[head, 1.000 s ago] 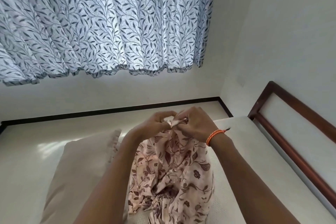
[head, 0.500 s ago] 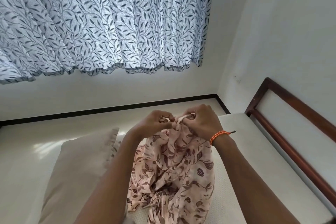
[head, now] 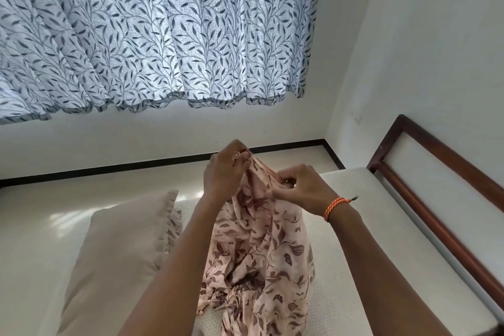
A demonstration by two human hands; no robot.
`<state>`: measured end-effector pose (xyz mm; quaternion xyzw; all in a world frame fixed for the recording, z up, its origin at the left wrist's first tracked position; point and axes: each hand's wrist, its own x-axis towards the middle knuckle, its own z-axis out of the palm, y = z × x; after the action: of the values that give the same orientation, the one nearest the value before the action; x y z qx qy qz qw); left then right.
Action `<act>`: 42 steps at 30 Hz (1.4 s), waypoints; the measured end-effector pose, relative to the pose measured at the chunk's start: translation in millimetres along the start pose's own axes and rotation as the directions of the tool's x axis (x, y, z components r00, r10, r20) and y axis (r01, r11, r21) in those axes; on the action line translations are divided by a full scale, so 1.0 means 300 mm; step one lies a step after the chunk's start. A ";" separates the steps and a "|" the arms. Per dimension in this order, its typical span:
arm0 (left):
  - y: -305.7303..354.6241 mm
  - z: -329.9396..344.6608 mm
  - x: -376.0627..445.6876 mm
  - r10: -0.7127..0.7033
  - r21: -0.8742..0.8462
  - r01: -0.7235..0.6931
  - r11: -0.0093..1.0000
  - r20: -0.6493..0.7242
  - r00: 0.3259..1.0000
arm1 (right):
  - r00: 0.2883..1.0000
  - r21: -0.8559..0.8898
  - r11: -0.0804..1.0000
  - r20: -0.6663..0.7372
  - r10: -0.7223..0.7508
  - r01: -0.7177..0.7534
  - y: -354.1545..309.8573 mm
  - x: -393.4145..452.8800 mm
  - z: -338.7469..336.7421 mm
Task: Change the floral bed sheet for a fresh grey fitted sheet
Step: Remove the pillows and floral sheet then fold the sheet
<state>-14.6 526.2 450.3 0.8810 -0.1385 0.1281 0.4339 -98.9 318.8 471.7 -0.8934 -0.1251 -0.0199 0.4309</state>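
Note:
The pink floral bed sheet [head: 261, 259] hangs bunched in front of me, its lower folds piled on the bare white mattress [head: 354, 248]. My left hand [head: 225, 169] pinches the sheet's top edge, raised a little higher. Just to the right and lower, my right hand [head: 300, 188] grips the same edge; an orange braided band sits on that wrist. No grey fitted sheet is in view.
A beige frilled pillow [head: 120, 259] lies on the mattress at my left. The dark wooden bed frame [head: 436, 215] runs along the right wall. A leaf-patterned curtain [head: 163, 35] hangs above a white floor with black skirting.
My hands have come apart along the sheet's edge: the left rose and moved left, the right slid right and down. A short stretch of fabric now spans between them.

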 end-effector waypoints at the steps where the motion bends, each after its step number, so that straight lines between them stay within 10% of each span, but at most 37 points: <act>1: 0.011 0.002 0.002 -0.017 0.021 0.018 1.000 -0.054 0.998 | 1.000 0.009 1.000 0.012 0.003 -0.003 0.006 0.000 0.003; 14: 0.048 -0.018 0.054 -0.153 0.069 0.197 0.978 -0.407 0.900 | 0.832 -0.185 0.879 0.284 0.476 -0.439 0.055 -0.049 -0.001; 27: -0.027 -0.124 0.108 -0.392 -0.038 0.465 0.884 -0.602 0.696 | 0.916 -0.510 0.761 -0.197 0.350 -0.400 0.162 -0.016 -0.077; 32: -0.080 -0.113 0.085 -0.499 -0.053 0.563 0.824 -0.539 0.679 | 0.965 -0.081 0.990 -0.245 0.093 -0.116 0.150 -0.003 -0.059; 42: -0.165 -0.154 0.075 -0.564 -0.027 0.638 0.769 -0.496 0.660 | 0.994 0.164 0.986 -0.097 0.057 -0.041 0.133 -0.025 -0.107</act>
<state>18.9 589.2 449.2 0.8467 0.2822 0.1996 0.4044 -94.4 268.6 460.2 -0.8561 -0.0821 -0.0443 0.5083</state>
